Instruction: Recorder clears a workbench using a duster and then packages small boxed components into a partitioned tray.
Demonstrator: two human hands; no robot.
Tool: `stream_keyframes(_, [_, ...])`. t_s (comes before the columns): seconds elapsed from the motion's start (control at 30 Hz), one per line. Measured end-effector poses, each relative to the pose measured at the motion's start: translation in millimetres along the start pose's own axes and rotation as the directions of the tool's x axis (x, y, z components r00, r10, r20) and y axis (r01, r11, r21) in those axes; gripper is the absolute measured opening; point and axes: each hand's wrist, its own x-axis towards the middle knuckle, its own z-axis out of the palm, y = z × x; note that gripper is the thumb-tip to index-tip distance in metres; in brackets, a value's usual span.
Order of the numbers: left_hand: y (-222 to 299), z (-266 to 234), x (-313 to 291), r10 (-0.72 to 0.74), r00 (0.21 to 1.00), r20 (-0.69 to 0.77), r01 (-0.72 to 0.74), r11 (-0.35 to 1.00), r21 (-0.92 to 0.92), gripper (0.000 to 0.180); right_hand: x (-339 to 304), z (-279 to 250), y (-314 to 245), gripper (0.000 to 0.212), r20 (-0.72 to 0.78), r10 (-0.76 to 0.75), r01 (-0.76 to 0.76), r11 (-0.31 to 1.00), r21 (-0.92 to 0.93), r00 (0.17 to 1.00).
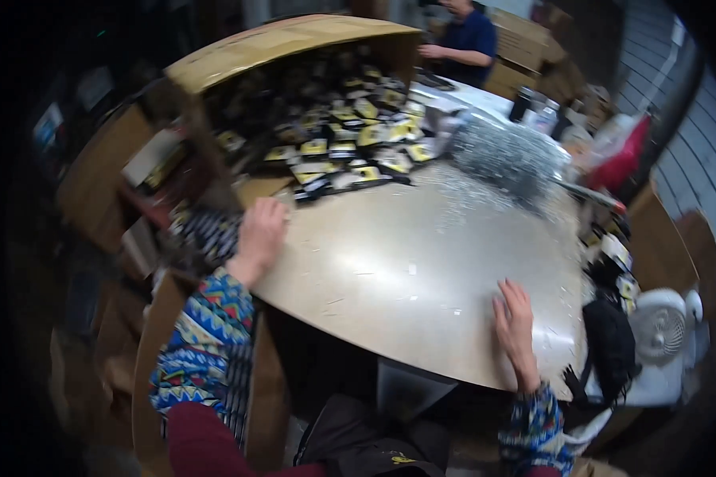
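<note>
My left hand (261, 241) is at the left edge of the table (358, 270), beside the mouth of a large cardboard carton (294, 46). Its fingers are loosely bent and a little blurred, and I see nothing in them. Small black packets with yellow and white labels (342, 149) fill the carton and spill onto the tabletop. Over the right part of the table, my right hand (515, 326) is open, its fingers loosely stretched and holding nothing.
A clear plastic bag of thin silvery pieces (505, 155) lies at the far right, with loose bits scattered around it. A white fan (659, 330) and a black bag (609, 350) stand right. An open carton (266, 389) is below my left arm. Another person (467, 44) works beyond.
</note>
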Motion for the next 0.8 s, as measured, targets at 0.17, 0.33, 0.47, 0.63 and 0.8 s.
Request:
stream_keyframes(0.17, [-54, 82, 103, 0.188, 0.967, 0.171, -0.184, 0.982, -0.037, 0.049, 111, 40, 177, 0.041, -0.112, 0.112, -0.147, 0.912, -0.382, 0.987])
stream_keyframes(0.33, [-27, 95, 191, 0.177, 0.835, 0.521, -0.107, 0.981, -0.162, 0.078, 166, 40, 289, 0.052, -0.115, 0.31, -0.33, 0.858, -0.393, 0.944])
stream_keyframes(0.47, [5, 95, 204, 0.127, 0.834, 0.537, -0.063, 0.989, -0.136, 0.081, 217, 39, 303, 0.062, -0.089, 0.562, -0.552, 0.749, -0.366, 0.822])
stream_keyframes(0.63, [47, 76, 179, 0.159, 0.859, 0.486, -0.085, 0.981, -0.172, 0.072, 215, 69, 260, 0.055, 0.285, 0.349, -0.255, 0.913, -0.319, 0.893])
stream_keyframes(0.8, [46, 73, 143, 0.285, 0.881, 0.378, -0.203, 0.949, -0.241, 0.066, 149, 67, 184, 0.05, 0.452, 0.089, -0.032, 0.991, -0.132, 0.887])
